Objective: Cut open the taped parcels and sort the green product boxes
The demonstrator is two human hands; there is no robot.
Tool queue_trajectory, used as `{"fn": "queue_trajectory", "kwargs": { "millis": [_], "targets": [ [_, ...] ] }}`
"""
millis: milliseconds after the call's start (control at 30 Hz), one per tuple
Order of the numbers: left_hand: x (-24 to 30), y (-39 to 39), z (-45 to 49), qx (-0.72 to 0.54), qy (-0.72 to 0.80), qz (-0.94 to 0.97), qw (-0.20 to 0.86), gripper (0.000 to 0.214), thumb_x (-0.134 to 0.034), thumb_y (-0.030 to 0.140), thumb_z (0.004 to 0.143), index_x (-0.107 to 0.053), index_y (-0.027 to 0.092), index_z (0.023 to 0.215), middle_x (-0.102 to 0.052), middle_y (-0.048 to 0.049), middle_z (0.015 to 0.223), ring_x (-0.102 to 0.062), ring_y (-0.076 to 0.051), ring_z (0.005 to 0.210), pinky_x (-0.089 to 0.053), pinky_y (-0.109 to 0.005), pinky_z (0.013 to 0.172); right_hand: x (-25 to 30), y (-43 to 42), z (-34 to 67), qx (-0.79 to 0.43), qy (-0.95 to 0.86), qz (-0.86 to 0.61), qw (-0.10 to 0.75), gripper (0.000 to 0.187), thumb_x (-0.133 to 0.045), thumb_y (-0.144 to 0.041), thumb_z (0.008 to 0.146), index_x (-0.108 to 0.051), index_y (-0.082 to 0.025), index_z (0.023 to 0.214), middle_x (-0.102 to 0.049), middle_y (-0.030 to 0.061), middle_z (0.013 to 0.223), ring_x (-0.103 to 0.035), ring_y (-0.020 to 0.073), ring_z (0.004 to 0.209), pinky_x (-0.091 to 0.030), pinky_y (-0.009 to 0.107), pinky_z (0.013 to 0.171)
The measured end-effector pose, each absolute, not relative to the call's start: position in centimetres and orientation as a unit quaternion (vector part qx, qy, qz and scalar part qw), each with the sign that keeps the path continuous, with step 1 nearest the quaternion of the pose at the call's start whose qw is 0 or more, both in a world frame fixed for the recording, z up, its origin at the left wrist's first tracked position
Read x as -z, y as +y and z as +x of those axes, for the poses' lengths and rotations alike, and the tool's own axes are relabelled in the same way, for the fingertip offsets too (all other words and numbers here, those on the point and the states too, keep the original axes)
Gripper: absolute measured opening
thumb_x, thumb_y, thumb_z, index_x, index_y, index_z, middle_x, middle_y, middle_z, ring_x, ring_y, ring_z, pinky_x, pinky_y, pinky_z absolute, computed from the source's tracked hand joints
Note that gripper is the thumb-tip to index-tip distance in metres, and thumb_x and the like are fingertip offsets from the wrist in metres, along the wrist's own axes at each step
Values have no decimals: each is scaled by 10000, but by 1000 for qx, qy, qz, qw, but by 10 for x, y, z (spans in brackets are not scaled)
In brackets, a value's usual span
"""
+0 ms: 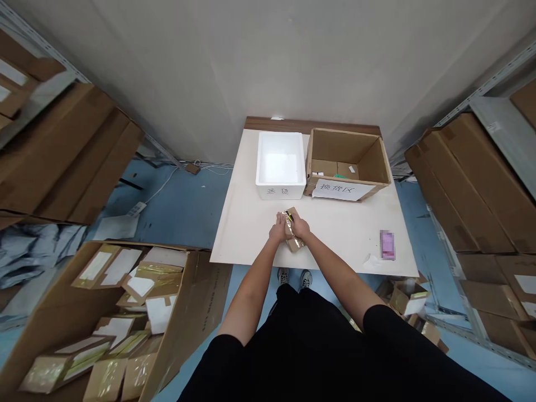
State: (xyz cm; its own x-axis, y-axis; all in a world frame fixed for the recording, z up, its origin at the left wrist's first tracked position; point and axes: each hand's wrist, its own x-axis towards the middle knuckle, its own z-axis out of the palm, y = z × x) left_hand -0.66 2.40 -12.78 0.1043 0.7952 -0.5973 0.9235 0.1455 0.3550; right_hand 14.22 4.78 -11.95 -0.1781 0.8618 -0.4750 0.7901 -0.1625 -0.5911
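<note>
A small taped cardboard parcel (293, 239) lies on the white table (251, 223) in front of me. My left hand (278, 228) is closed on its left side. My right hand (300, 227) presses on its top and grips a small yellow and black tool (288, 215), whose kind I cannot make out. Both forearms reach straight forward from my body.
A white foam box (280, 164) and an open cardboard box with a paper label (347, 162) stand at the table's back. A pink item (387, 244) lies near the right edge. A large carton of taped parcels (109, 318) sits on the floor at left. Shelves of cartons flank both sides.
</note>
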Motion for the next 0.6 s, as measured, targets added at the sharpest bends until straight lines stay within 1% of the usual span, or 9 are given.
{"fn": "queue_trajectory", "kwargs": {
  "millis": [100,167,267,367,433,500,600],
  "targets": [
    [127,25,-13,92,653,654,370,1326,-850,589,796,45,368,1750,193,-78,1810,-548,-360,1476,-563,-410,1053,128,49,137,-395,-657,-641,35,613,-568,-499,1055,-463,-300,1625,-774,113,1222,-731,313,1053,-512,368,857],
    [127,24,-14,93,659,652,363,1310,-854,566,804,32,376,1750,171,-78,1816,-552,-364,1473,-568,-416,1046,134,49,134,-397,-658,-639,36,733,-669,-497,1005,-421,-290,1663,-768,134,1234,-731,331,1088,-510,382,878],
    [128,23,-12,94,669,645,356,1289,-845,540,811,23,383,1751,144,-65,1823,-571,-371,1450,-576,-428,1035,139,50,132,-393,-660,-639,25,891,-782,-397,927,-361,-270,1703,-768,165,1235,-731,361,1127,-508,401,894],
    [128,22,-7,109,681,634,350,1301,-852,568,788,13,412,1747,127,-52,1828,-595,-390,1409,-580,-457,1030,140,50,131,-370,-682,-630,-10,1071,-865,-278,827,-292,-255,1731,-763,183,1269,-721,383,1176,-513,408,914],
    [128,22,-4,117,690,627,342,1307,-859,580,776,4,425,1745,121,-46,1829,-594,-404,1399,-585,-473,1020,140,48,132,-359,-694,-624,-27,1152,-896,-243,775,-264,-241,1738,-754,192,1299,-712,391,1200,-517,416,935],
    [127,21,-2,116,696,625,334,1287,-861,552,781,-16,427,1745,111,-37,1831,-580,-410,1404,-582,-483,1025,138,46,132,-359,-690,-628,-22,1110,-889,-281,797,-289,-225,1729,-753,198,1306,-707,395,1217,-519,432,965],
    [123,20,-1,114,697,626,331,1250,-854,497,793,-45,430,1744,94,-5,1834,-555,-412,1415,-569,-498,1049,131,42,128,-359,-676,-643,-3,940,-804,-399,915,-342,-216,1713,-740,202,1337,-693,390,1266,-506,448,1028]
  ]
}}
